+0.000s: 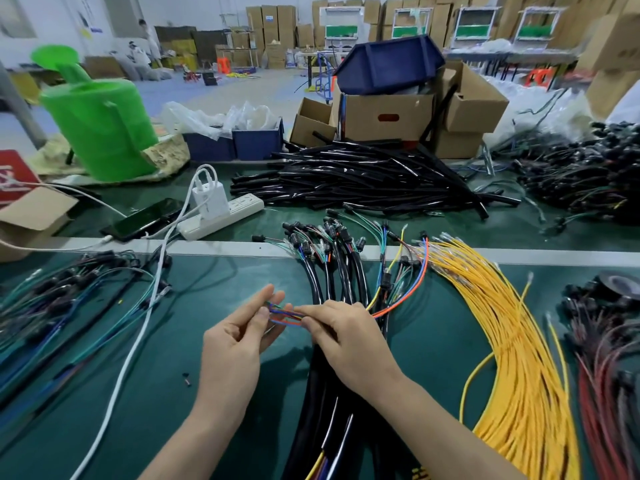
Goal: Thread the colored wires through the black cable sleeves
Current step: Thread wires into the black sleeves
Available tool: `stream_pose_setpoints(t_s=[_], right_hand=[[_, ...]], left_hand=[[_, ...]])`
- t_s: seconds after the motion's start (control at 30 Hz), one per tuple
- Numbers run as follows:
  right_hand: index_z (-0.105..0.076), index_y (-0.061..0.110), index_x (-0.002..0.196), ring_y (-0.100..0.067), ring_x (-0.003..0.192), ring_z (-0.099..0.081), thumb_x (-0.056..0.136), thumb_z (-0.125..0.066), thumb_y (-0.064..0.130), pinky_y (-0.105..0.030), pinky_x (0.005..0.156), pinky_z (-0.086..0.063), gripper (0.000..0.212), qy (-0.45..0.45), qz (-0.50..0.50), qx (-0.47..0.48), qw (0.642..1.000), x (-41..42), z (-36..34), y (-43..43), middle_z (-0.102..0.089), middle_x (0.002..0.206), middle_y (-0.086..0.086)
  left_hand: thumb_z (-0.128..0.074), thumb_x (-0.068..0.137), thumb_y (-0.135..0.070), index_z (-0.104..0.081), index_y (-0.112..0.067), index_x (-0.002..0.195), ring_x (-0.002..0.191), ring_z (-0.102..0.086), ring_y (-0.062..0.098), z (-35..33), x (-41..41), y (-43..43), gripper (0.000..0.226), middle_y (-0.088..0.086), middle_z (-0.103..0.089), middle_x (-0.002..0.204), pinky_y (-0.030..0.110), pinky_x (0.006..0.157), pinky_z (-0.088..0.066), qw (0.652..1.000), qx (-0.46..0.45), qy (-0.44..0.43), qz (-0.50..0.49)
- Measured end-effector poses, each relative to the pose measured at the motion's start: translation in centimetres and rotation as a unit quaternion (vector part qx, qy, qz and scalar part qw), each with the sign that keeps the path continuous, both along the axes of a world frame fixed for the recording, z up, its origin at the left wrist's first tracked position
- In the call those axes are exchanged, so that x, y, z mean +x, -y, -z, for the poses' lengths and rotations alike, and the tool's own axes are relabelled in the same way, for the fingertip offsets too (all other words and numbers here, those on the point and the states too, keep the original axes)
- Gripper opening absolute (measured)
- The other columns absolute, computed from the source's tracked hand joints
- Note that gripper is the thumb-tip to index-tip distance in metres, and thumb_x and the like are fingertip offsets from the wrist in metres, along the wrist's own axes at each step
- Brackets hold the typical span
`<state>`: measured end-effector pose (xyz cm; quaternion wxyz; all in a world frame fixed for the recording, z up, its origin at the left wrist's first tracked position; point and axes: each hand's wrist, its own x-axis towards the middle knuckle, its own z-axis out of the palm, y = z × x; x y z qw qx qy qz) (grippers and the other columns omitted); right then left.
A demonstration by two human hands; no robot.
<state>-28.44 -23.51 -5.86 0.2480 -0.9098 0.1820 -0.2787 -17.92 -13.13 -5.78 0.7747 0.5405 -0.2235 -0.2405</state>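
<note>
A small bunch of colored wires (403, 299), blue, orange, green and yellow, runs from the upper right down to my hands at the table's middle. My right hand (343, 337) pinches the bunch near its ends. My left hand (239, 341) pinches the wire tips (277, 311) between thumb and fingers. Under my hands lies a bundle of black cable sleeves (332, 282) with wires through them, stretching toward me. A heap of empty black sleeves (363, 178) sits at the back of the table.
A thick fan of yellow wires (512, 334) lies to the right, red wires (602, 375) beyond it. Finished harnesses (69, 299) lie on the left. A white power strip (221, 213), a phone (145, 218) and a white cable (138, 341) sit left of centre. Cardboard boxes (384, 116) stand behind.
</note>
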Motion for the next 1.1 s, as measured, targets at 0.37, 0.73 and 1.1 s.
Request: stream_pose_setpoints(t_s=[0.37, 0.73, 1.1], right_hand=[[-0.072, 0.020, 0.107, -0.023, 0.079, -0.060, 0.093, -0.048, 0.029, -0.033, 0.073, -0.035, 0.029, 0.013, 0.038, -0.035, 0.999, -0.32, -0.31, -0.57, -0.064, 0.080, 0.001], [-0.071, 0.017, 0.100, -0.022, 0.079, -0.060, 0.094, -0.049, 0.029, -0.031, 0.073, -0.033, 0.026, 0.008, 0.033, -0.047, 0.998, -0.43, -0.04, -0.70, -0.064, 0.081, 0.002], [-0.069, 0.023, 0.113, -0.022, 0.070, -0.060, 0.090, -0.058, 0.027, -0.035, 0.064, -0.045, 0.026, 0.056, 0.013, -0.124, 0.991, -0.72, -0.82, -0.57, -0.061, 0.073, 0.002]], left_hand=[[-0.065, 0.075, -0.034, -0.074, -0.018, 0.091, 0.061, -0.063, 0.007, -0.03, -0.53, -0.35, 0.024, -0.003, -0.072, 0.072, 0.019, 0.055, -0.053, 0.991, 0.061, 0.094, -0.070], [-0.063, 0.085, -0.005, -0.073, -0.010, 0.077, 0.063, -0.065, 0.008, 0.49, -0.09, -0.17, 0.014, 0.002, -0.071, 0.071, 0.016, 0.059, -0.054, 0.995, 0.037, -0.076, -0.059], [-0.060, 0.087, -0.007, -0.071, -0.005, 0.080, 0.058, -0.067, 0.012, -0.05, 0.05, -0.02, 0.014, 0.009, -0.071, 0.066, 0.015, 0.055, -0.053, 0.997, 0.067, -0.024, -0.034]])
